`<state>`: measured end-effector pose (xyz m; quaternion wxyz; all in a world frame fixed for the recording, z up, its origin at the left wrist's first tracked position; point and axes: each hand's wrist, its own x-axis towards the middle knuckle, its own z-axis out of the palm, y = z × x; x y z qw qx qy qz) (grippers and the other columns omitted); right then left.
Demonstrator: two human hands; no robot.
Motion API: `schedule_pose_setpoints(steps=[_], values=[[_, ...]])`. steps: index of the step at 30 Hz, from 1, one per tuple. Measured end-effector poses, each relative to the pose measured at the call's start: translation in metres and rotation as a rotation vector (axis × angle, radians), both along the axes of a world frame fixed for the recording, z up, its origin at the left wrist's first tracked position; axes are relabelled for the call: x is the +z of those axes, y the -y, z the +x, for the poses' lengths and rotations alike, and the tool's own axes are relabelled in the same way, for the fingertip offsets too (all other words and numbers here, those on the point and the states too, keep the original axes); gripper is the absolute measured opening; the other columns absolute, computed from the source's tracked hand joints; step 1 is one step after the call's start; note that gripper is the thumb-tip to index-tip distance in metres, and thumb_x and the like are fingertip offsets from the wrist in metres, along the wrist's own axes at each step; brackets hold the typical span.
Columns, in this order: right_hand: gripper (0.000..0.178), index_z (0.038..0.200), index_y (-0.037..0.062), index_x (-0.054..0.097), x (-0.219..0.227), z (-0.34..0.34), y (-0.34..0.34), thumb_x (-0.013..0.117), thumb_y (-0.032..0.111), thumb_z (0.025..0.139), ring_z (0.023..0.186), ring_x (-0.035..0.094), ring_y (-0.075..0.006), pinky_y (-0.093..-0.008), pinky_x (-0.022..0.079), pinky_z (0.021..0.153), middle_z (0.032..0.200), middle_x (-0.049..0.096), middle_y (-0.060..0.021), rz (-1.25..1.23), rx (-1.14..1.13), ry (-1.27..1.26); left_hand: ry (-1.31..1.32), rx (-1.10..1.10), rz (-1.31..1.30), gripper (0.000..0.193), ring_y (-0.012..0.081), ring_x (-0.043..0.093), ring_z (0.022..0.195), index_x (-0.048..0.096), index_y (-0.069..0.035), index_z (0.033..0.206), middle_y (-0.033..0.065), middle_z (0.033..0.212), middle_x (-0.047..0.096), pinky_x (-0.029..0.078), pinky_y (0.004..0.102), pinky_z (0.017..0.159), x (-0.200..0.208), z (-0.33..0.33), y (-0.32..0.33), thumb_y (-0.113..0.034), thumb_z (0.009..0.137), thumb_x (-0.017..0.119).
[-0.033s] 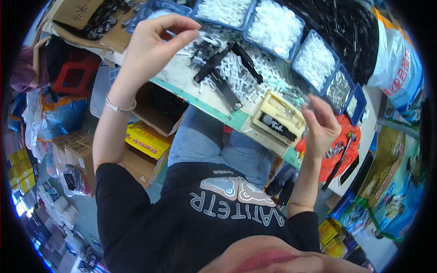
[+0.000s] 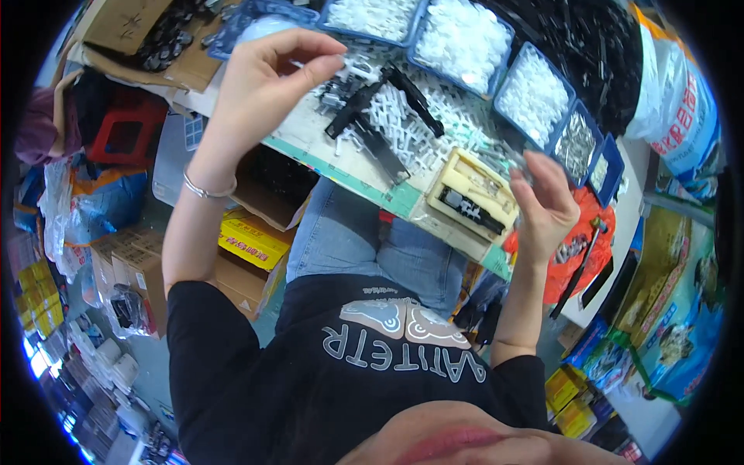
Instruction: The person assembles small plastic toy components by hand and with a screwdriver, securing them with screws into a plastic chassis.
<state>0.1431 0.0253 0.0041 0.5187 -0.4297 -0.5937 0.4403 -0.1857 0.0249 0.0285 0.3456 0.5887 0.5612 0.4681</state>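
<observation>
My left hand (image 2: 283, 85) is raised over the far left of the worktable, its thumb and index finger pinched close together. Whatever sits between the tips is too small to make out. Below them lie loose white plastic pieces (image 2: 395, 116) and long black plastic parts (image 2: 380, 147). My right hand (image 2: 546, 205) hovers at the right side of a cream-coloured fixture block (image 2: 484, 174), fingers curled toward the thumb; anything in them is hidden. In the fixture's near slot rests a black part (image 2: 484, 219) with small white and grey pieces on it.
Blue bins of white pieces (image 2: 461, 43) line the back, with a bin of metal pins (image 2: 576, 147) at right. A red plastic bag (image 2: 577, 256) lies beyond my right hand. An open carton (image 2: 116, 31) stands far left; the green-taped table edge (image 2: 403, 203) runs before my lap.
The view has shifted slightly. Both hands keep nearly the same pose and place, and the fixture stays where it was.
</observation>
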Motion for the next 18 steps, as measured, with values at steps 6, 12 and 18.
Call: schedule_pose_setpoints(steps=[6,12,18], values=[[0.031,0.101,-0.0055,0.064,0.011,-0.021,0.003,0.071,-0.01,0.072,0.087,0.064,-0.0154,-0.0232,0.053,0.075,0.107,0.06,-0.0128,-0.035,0.125,-0.104,0.434,-0.131,-0.15,0.017,0.0072,0.061,0.077,0.067,-0.002,0.099,0.0024,0.086,0.067,0.05,0.0195,0.07,-0.014,0.054,0.007,-0.011,0.085,0.068],[0.03,0.102,-0.0061,0.064,0.006,-0.018,0.009,0.07,-0.01,0.073,0.092,0.064,-0.0173,-0.0267,0.055,0.081,0.106,0.061,-0.0131,-0.132,0.18,-0.211,0.618,-0.222,-0.234,0.019,0.0128,0.066,0.079,0.065,0.002,0.101,0.0079,0.088,0.067,0.054,0.0236,0.072,-0.024,0.09,0.006,-0.009,0.086,0.066],[0.032,0.105,-0.004,0.064,-0.002,-0.012,0.011,0.07,-0.008,0.074,0.096,0.063,-0.0176,-0.0274,0.054,0.084,0.108,0.06,-0.0133,-0.135,0.191,-0.218,0.609,-0.261,-0.267,0.02,0.0131,0.066,0.079,0.064,0.002,0.103,0.0093,0.089,0.067,0.055,0.0237,0.072,-0.029,0.103,0.006,-0.009,0.086,0.066]])
